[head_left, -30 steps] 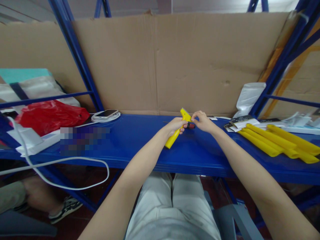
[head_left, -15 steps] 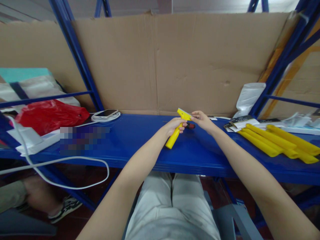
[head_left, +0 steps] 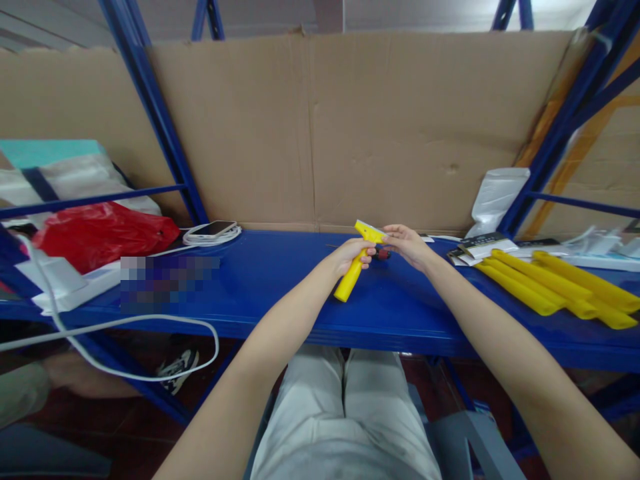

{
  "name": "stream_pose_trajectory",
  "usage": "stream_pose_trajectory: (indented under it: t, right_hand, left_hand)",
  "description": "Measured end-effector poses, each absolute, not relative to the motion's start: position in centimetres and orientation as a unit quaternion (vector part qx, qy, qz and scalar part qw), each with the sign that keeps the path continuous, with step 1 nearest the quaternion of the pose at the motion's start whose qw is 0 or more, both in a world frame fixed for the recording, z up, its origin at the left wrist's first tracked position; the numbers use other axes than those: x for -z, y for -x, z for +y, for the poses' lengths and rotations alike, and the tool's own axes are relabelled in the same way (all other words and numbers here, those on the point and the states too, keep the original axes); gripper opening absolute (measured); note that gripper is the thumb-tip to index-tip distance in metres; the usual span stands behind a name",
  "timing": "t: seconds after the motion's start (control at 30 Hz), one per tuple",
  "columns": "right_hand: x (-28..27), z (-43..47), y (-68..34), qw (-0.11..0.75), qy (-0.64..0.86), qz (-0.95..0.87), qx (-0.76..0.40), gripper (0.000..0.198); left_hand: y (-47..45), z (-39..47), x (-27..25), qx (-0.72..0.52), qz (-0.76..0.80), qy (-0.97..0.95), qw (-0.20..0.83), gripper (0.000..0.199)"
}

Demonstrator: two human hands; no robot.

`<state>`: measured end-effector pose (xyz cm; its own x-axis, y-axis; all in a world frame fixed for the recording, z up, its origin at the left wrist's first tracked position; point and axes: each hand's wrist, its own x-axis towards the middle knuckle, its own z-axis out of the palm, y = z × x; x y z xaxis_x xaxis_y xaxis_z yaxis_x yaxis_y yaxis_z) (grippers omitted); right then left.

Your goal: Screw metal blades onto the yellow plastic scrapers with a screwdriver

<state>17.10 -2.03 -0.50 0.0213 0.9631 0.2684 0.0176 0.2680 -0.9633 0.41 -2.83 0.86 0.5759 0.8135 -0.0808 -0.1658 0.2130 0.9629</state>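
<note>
A yellow scraper (head_left: 349, 283) is tilted over the blue shelf, its handle pointing down toward me and its wide head with a pale edge turned away. My left hand (head_left: 350, 257) is closed around its neck, just under the head. At the head's right end, my right hand (head_left: 407, 245) has its fingers pinched against the corner; whether a small part sits between them I cannot make out. Behind the hands lies a screwdriver (head_left: 383, 254) with a dark red and black handle, partly covered by the fingers and scraper.
On the right of the blue shelf (head_left: 280, 293) lie several yellow handles (head_left: 545, 287) beside black-and-white packets (head_left: 483, 248). Leftward are a phone (head_left: 217, 229) on a coiled white cable, a red bag (head_left: 103, 233) and a power strip (head_left: 95, 283). Cardboard (head_left: 400, 133) walls the back.
Both hands keep their hold on the scraper, which has shifted very slightly in view. At lower left, another person's foot has moved right, under the shelf.
</note>
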Motion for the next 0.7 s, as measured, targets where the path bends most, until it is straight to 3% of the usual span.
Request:
stream_pose_trajectory:
  t: [0.2, 0.33, 0.43, 0.53, 0.7]
  right_hand:
    - [0.9, -1.5, -17.3, 0.555, 0.453, -0.576, -0.394, 0.024]
    - [1.9, -0.4, -18.1, 0.508, 0.519, -0.637, -0.258, 0.024]
    - [2.7, 0.2, -18.7, 0.396, 0.564, -0.719, -0.092, 0.029]
    - [3.2, 0.3, -19.0, 0.247, 0.574, -0.78, -0.025, 0.031]
    - [3.5, 0.5, -19.4, 0.216, 0.595, -0.774, 0.0, 0.019]
  left_hand:
    - [-0.5, -2.6, -0.8, -0.346, 0.299, -0.509, 0.729, 0.013]
    - [-0.2, -2.0, -0.7, -0.381, 0.3, -0.485, 0.728, 0.017]
    - [-0.1, -1.6, -0.6, -0.407, 0.329, -0.46, 0.718, 0.02]
    - [0.0, -1.3, -0.4, -0.42, 0.355, -0.444, 0.707, 0.022]
    - [-0.1, -1.0, -0.2, -0.432, 0.376, -0.436, 0.694, 0.021]
